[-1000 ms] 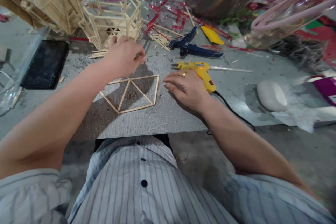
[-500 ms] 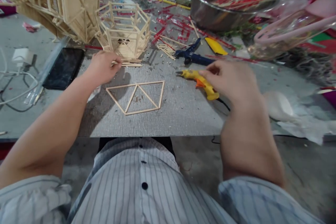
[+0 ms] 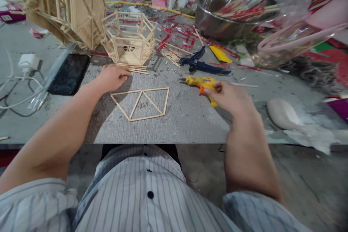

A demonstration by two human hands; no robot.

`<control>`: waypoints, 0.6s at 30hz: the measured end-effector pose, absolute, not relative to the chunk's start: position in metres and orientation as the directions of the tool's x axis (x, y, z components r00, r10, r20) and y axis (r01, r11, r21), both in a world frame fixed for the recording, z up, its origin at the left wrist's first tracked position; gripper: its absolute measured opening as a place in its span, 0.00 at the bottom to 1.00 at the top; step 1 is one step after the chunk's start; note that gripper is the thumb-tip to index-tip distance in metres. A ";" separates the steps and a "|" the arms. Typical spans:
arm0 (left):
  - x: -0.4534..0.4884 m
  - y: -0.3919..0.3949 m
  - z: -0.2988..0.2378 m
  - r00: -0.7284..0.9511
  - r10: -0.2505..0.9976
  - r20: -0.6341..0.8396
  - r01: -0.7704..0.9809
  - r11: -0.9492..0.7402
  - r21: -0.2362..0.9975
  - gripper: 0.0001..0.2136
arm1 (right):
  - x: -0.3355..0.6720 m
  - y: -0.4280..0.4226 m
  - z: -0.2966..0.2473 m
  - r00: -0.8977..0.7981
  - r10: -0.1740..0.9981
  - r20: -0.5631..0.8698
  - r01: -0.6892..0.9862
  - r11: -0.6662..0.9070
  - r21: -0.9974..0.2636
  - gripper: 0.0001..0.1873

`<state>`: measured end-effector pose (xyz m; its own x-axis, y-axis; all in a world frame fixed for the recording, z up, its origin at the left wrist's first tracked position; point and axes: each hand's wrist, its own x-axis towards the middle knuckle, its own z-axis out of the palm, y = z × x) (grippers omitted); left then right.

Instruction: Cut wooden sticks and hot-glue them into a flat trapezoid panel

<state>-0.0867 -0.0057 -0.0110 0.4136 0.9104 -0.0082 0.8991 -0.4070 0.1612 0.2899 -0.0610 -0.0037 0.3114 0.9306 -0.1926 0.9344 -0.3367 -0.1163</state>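
My right hand (image 3: 233, 98) is closed around the handle of a yellow hot glue gun (image 3: 197, 81) with an orange trigger; its nozzle points left. On the left, my left hand (image 3: 114, 77) has its fingers bent together at the ends of a few thin wooden sticks (image 3: 138, 69); what the fingertips pinch, if anything, is hidden. Between the hands lies a flat stick frame (image 3: 139, 117), four-sided outside with two slanting sticks inside. Just behind the left hand stands an open many-sided stick structure (image 3: 127, 56).
At the back left stands a larger wooden stick model (image 3: 85, 11). A black phone (image 3: 69, 74) and white charger (image 3: 28, 62) lie left. Behind the glue gun are navy cutters (image 3: 203, 65), loose sticks and a steel bowl (image 3: 206, 25). A white lump (image 3: 282, 113) sits right.
My right hand has moved slightly left, its grip now around the glue gun's handle, and the gun sits more level. My left hand has shifted a little right over the stick ends.
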 end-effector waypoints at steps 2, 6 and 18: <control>-0.087 -0.004 -0.014 0.390 0.921 -0.008 0.906 -0.382 0.181 0.23 | 0.291 -0.060 -0.007 0.313 0.933 -0.177 0.935 -0.335 -0.115 0.27; -0.088 0.000 -0.024 0.390 0.918 0.072 0.897 -0.396 0.195 0.24 | 0.292 -0.057 -0.013 0.296 0.947 -0.123 0.946 -0.308 -0.100 0.23; -0.083 0.009 -0.024 0.331 0.942 0.054 0.917 -0.335 0.219 0.31 | 0.297 -0.054 -0.016 0.342 0.936 -0.082 0.932 -0.349 -0.096 0.25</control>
<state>-0.0831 0.0088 -0.0237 0.3310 0.9420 0.0545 0.9165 -0.3347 0.2189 0.2973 -0.0537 -0.0164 0.3421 0.9361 -0.0821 0.9321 -0.3491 -0.0964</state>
